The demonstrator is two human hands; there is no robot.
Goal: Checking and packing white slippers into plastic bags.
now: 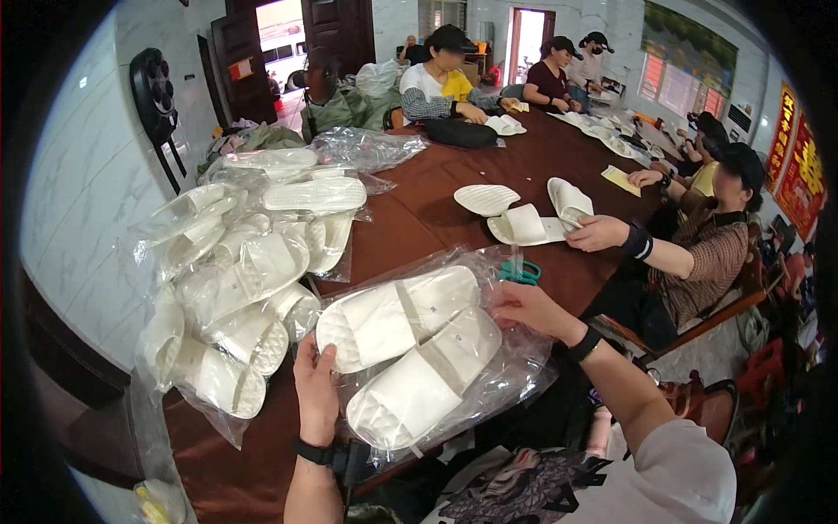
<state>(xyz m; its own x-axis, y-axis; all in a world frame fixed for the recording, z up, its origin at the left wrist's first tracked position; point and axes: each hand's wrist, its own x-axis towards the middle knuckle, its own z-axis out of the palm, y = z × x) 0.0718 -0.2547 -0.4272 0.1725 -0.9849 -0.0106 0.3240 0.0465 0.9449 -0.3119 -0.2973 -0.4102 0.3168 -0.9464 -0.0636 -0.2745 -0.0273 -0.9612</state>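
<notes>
A pair of white slippers [410, 362] lies side by side in a clear plastic bag [524, 371] before me, over the near table edge. My left hand [315, 380] grips the bagged pair at its left end, thumb on top near a slipper's toe. At the opposite end, by the heels, my right hand [532, 307] has its fingers closed on the bag's film; the fingertips are partly hidden. Green-handled scissors [518, 272] lie just beyond that hand. To the left rises a heap of bagged white slippers [236, 271].
Across the brown-covered table [419, 205], a co-worker's hand [602, 234] at the right holds a white slipper [570, 201], with loose slippers [524, 225] beside it. Other people sit around the table. A black bag [471, 133] and more slippers [602, 131] lie farther off.
</notes>
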